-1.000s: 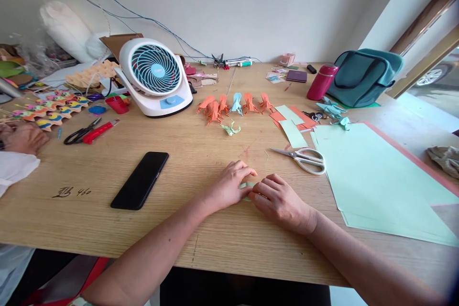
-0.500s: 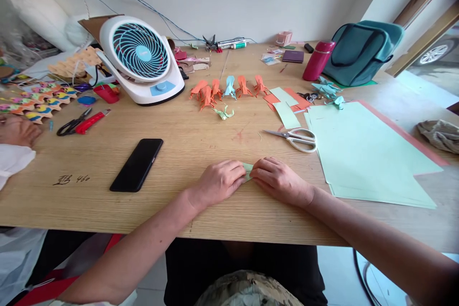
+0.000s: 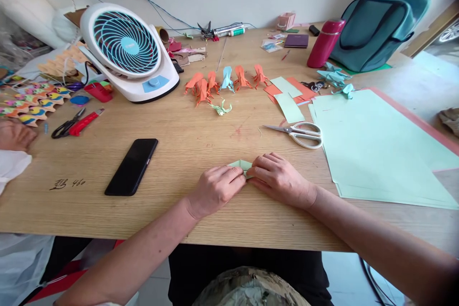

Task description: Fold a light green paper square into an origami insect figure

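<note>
A small folded piece of light green paper (image 3: 241, 163) lies on the table between my hands, its near part covered by fingers. My left hand (image 3: 217, 190) has its fingers pressed together on the paper's left and near side. From the right, my right hand (image 3: 280, 179) pinches the paper's other end, fingers curled over it. The fingertips of both hands nearly meet. Beyond them sit scissors with white handles (image 3: 301, 134), a small green folded paper figure (image 3: 220, 107), and a row of orange paper figures (image 3: 242, 77) with a blue one (image 3: 227, 79) among them.
Large light green sheets (image 3: 383, 148) lie at right, cut green strips (image 3: 289, 107) behind the scissors. A black phone (image 3: 132, 167), a fan (image 3: 129, 52) and a red-handled cutter (image 3: 85, 123) are at left. A bottle (image 3: 325, 44) and bag (image 3: 376, 33) stand back right. Another person's hand (image 3: 16, 135) rests far left.
My left hand has shifted slightly left and nearer me, and more of the folded green paper shows above the fingers. The camera view has tilted and moved a little.
</note>
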{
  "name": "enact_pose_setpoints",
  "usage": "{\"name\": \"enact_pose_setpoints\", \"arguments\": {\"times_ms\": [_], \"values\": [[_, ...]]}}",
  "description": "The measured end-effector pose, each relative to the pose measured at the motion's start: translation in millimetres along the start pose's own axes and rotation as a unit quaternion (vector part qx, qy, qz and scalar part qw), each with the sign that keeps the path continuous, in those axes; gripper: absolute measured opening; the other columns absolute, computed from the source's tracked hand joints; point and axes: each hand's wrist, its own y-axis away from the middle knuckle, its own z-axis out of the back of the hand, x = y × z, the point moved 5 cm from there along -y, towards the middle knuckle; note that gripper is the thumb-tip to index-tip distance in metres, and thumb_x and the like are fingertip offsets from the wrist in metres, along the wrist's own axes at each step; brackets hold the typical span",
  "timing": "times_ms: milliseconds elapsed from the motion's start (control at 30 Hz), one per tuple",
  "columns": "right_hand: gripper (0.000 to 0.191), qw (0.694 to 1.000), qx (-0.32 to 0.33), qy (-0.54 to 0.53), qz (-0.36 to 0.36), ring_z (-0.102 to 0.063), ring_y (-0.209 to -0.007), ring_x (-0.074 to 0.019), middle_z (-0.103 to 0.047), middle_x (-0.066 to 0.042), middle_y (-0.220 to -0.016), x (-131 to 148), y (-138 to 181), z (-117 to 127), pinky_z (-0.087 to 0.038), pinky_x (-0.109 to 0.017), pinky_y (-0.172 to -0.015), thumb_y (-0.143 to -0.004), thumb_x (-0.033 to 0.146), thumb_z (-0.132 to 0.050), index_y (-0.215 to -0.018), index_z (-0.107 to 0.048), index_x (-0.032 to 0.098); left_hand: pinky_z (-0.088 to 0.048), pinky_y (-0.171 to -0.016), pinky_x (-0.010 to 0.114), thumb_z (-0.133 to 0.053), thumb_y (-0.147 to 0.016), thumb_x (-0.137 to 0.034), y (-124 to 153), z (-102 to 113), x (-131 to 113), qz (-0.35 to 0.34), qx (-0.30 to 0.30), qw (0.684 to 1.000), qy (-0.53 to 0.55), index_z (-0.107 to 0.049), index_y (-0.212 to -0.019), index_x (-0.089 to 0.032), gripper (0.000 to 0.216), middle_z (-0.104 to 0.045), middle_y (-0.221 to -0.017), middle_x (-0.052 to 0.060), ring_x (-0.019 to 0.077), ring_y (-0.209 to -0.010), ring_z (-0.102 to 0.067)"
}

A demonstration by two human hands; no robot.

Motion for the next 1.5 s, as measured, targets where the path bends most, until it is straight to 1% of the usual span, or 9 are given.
{"name": "enact_pose_setpoints", "arguments": {"times_ms": [233, 367, 500, 633, 733, 800, 1000, 1200, 1500], "values": [[0.026, 0.998, -0.010, 0.054, 0.009, -0.047, -0.071, -0.0158, -0.060, -0.004, -0.079, 8, -6, -4, -0.031, -0.033, -0.070, -0.099, 0.013, -0.049, -0.077, -0.061, 0.018, -0.051, -0.073, 0.030, -0.051, -0.101, -0.020, -1, 4, 4, 0.025, 0.016, 0.999, 0.023, -0.067, -0.089, -0.017, 0.020, -0.069, -0.085, 0.004, 0.0169, -0.082, -0.062], [0.026, 0.999, -0.009, 0.047, 0.002, -0.046, -0.070, -0.0158, -0.060, -0.004, -0.077, 8, -6, -2, -0.031, -0.033, -0.069, -0.098, 0.012, -0.048, -0.076, -0.062, 0.019, -0.049, -0.068, 0.029, -0.050, -0.100, -0.015, -1, 5, 7, 0.037, 0.028, 0.999, 0.016, -0.065, -0.084, -0.017, 0.022, -0.067, -0.082, 0.004, 0.0161, -0.075, -0.057], [0.024, 1.000, -0.002, 0.023, -0.006, -0.051, -0.071, -0.0155, -0.062, -0.004, -0.080, 6, -6, -2, -0.034, -0.033, -0.071, -0.098, 0.015, -0.049, -0.081, -0.065, 0.018, -0.048, -0.069, 0.029, -0.049, -0.100, -0.012, -1, 4, 6, 0.029, 0.020, 0.999, 0.028, -0.066, -0.088, -0.017, 0.021, -0.066, -0.083, 0.004, 0.0158, -0.075, -0.055], [0.012, 0.995, 0.017, -0.085, -0.058, -0.057, -0.075, -0.0166, -0.064, -0.005, -0.084, -2, -4, -1, -0.040, -0.033, -0.073, -0.097, 0.021, -0.055, -0.094, -0.066, 0.018, -0.049, -0.070, 0.028, -0.050, -0.101, -0.016, -1, 4, 6, 0.039, 0.027, 0.997, 0.056, -0.068, -0.089, -0.017, 0.021, -0.066, -0.084, 0.004, 0.0152, -0.076, -0.056], [0.011, 0.960, 0.004, -0.226, -0.163, -0.060, -0.076, -0.0150, -0.064, -0.004, -0.087, -17, -2, 1, -0.044, -0.029, -0.069, -0.096, 0.018, -0.055, -0.098, -0.066, 0.019, -0.050, -0.072, 0.028, -0.051, -0.101, -0.018, -1, 5, 7, 0.046, 0.034, 0.996, 0.070, -0.068, -0.091, -0.018, 0.020, -0.066, -0.087, 0.003, 0.0152, -0.077, -0.056], [0.017, 0.943, 0.002, -0.271, -0.193, -0.060, -0.077, -0.0140, -0.064, -0.004, -0.088, -22, -1, 1, -0.046, -0.027, -0.068, -0.094, 0.012, -0.052, -0.093, -0.067, 0.020, -0.050, -0.072, 0.029, -0.051, -0.100, -0.017, -1, 5, 7, 0.048, 0.036, 0.996, 0.073, -0.068, -0.091, -0.017, 0.019, -0.066, -0.087, 0.003, 0.0154, -0.077, -0.056], [0.025, 0.958, 0.040, -0.248, -0.136, -0.059, -0.079, -0.0150, -0.062, -0.005, -0.089, -18, -5, -1, -0.047, -0.029, -0.073, -0.091, 0.007, -0.053, -0.095, -0.074, 0.021, -0.049, -0.072, 0.029, -0.052, -0.099, -0.015, 1, 3, 8, 0.049, 0.034, 0.995, 0.082, -0.067, -0.091, -0.017, 0.017, -0.064, -0.084, 0.003, 0.0156, -0.077, -0.055], [0.028, 0.958, 0.057, -0.251, -0.127, -0.058, -0.080, -0.0145, -0.060, -0.005, -0.089, -18, -5, 0, -0.045, -0.028, -0.071, -0.092, 0.005, -0.052, -0.102, -0.074, 0.020, -0.049, -0.072, 0.028, -0.054, -0.098, -0.013, 2, 2, 7, 0.056, 0.037, 0.993, 0.097, -0.067, -0.093, -0.016, 0.014, -0.064, -0.086, 0.003, 0.0154, -0.079, -0.055], [0.027, 0.962, 0.046, -0.238, -0.125, -0.058, -0.080, -0.0150, -0.062, -0.005, -0.090, -18, -4, -3, -0.046, -0.031, -0.073, -0.093, 0.006, -0.053, -0.102, -0.075, 0.019, -0.050, -0.074, 0.030, -0.056, -0.097, -0.012, 7, 0, 5, 0.058, 0.053, 0.993, 0.088, -0.067, -0.096, -0.016, 0.011, -0.066, -0.093, 0.003, 0.0161, -0.083, -0.057]]}}
